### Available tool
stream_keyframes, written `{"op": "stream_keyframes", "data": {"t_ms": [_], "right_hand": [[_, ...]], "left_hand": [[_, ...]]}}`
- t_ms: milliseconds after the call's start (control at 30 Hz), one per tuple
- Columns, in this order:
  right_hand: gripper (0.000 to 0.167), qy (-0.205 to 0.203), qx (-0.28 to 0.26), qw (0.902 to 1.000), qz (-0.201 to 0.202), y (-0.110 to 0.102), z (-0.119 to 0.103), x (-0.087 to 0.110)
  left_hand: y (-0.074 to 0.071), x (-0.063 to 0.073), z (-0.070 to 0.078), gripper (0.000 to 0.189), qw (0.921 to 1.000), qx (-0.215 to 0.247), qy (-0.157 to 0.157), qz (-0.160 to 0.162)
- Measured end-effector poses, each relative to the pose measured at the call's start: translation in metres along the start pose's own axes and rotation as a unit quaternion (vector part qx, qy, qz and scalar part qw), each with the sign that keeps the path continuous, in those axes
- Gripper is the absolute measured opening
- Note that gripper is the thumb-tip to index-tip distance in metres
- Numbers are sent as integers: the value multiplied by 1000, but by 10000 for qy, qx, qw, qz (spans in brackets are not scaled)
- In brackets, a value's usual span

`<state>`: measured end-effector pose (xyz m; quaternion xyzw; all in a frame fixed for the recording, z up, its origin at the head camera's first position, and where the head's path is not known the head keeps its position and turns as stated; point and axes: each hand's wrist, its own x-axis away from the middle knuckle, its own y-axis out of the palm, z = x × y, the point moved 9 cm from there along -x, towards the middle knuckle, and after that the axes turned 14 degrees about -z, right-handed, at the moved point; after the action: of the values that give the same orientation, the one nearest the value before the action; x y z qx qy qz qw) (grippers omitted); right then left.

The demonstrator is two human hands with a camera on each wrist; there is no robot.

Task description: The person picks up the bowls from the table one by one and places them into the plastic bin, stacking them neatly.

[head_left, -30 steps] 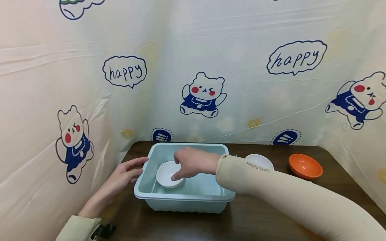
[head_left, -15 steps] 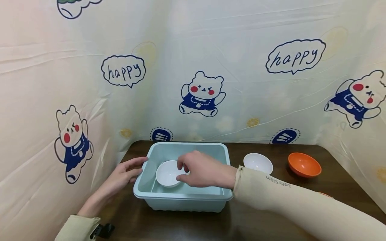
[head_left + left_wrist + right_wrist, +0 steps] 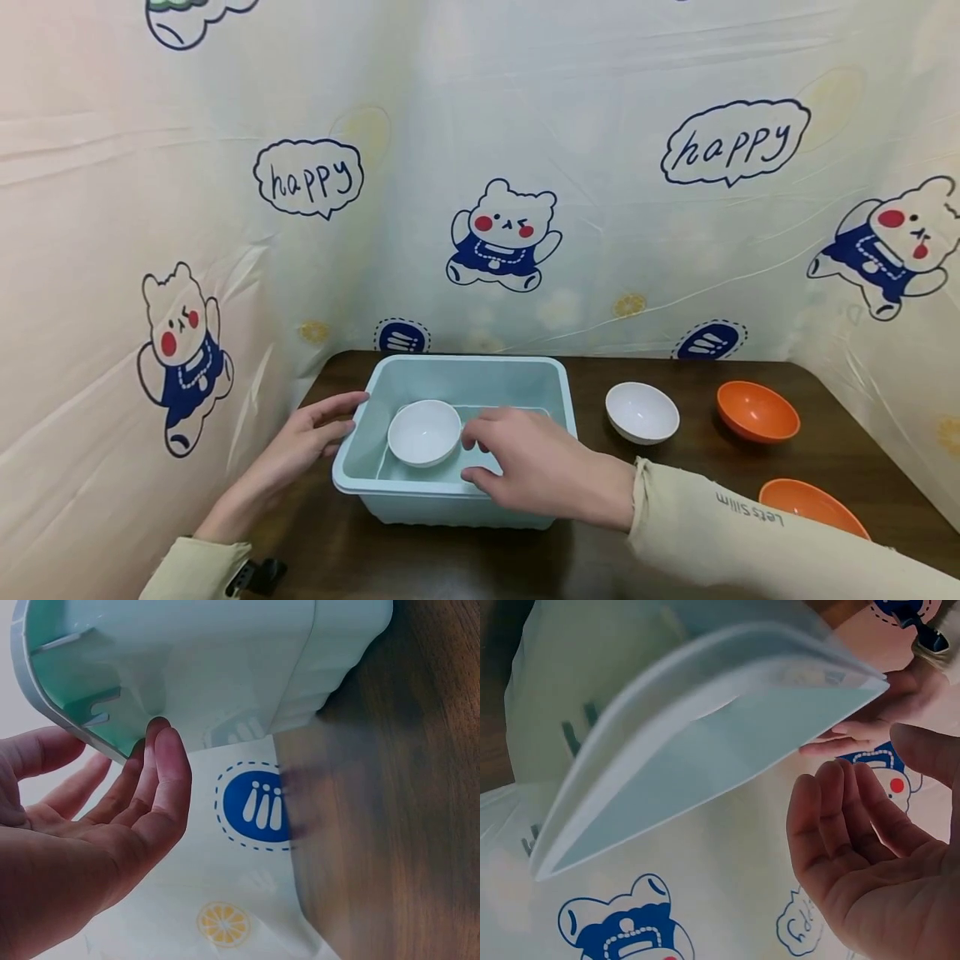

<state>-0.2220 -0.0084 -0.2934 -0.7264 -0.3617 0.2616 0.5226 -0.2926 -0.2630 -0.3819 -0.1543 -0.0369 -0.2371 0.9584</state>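
Note:
A light blue plastic basin [image 3: 457, 510] stands on the brown table with a white bowl [image 3: 424, 433] inside, toward its left end. My left hand [image 3: 311, 429] touches the basin's left rim from outside with loosely bent fingers. The left wrist view shows those fingertips [image 3: 171, 750] against the outer wall below the rim. Above the basin's front right part hovers my right hand [image 3: 528, 458], holding nothing, its fingers and thumb apart. A gap separates it from the white bowl. In the right wrist view its relaxed fingers [image 3: 840, 825] are beside the blurred basin rim [image 3: 667, 682].
To the right of the basin stand a second white bowl [image 3: 642, 412] and an orange bowl [image 3: 759, 412]. Another orange bowl [image 3: 813, 505] sits nearer, partly hidden by the right sleeve [image 3: 750, 533]. A printed cloth [image 3: 495, 100] hangs behind and along both sides of the table [image 3: 525, 567].
My right hand has let go of the white bowl and drawn back to the right and toward me. The bowl stays in the basin. My left hand keeps its place.

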Motion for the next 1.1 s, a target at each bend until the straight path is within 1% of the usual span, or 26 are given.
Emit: {"op": "stream_keyframes", "data": {"t_ms": [200,500,600,700,867,1100], "right_hand": [[15,-56,-58,9995,312,-1,-1,19],[14,4,-231,9986,486,-1,6,44],[15,29,-330,9978,578,-3,8,51],[15,52,-493,9967,645,-5,9,58],[15,65,-752,9945,724,-6,13,68],[17,-24,-713,9910,1130,-7,17,82]], "left_hand": [[0,1,-2,52,10000,-41,-24,29],[-2,1,-2,50,9998,-108,-88,133],[-3,1,-3,51,9997,-161,-88,130],[-3,2,-3,51,9996,-169,-119,180],[-3,3,-1,50,9994,-230,-87,245],[-3,5,2,48,9987,-379,-99,336]]}}
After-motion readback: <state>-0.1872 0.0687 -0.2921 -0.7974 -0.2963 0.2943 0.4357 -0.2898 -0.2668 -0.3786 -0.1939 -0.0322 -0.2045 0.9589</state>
